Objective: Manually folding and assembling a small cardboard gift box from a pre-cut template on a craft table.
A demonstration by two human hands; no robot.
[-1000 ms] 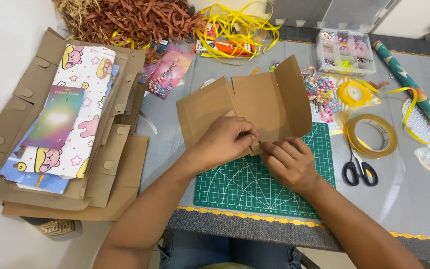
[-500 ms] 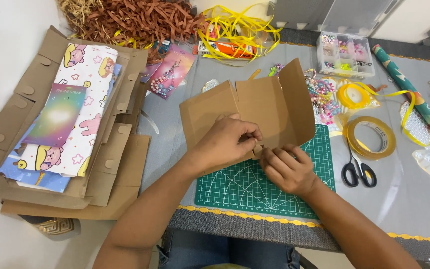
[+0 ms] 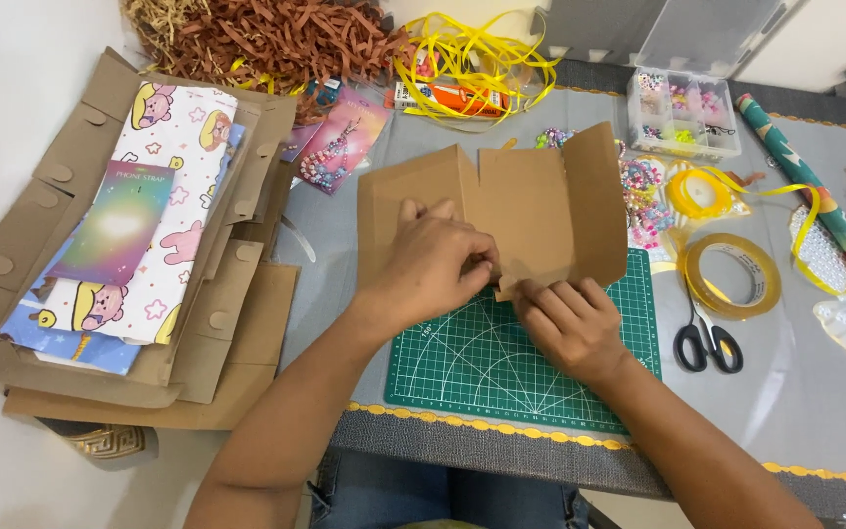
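While both hands' grip pinches its lower edge, brown cardboard box blank [image 3: 531,211] – creased, part-folded, flaps up.

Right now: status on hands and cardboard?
Both hands, left and right, gripping the cardboard box blank over the green cutting mat. Scissors lie clear.

Cardboard piece [image 3: 531,211] stands on the cutting mat [image 3: 472,362] – scissors [image 3: 707,338] right, flat boxes [image 3: 100,294] left
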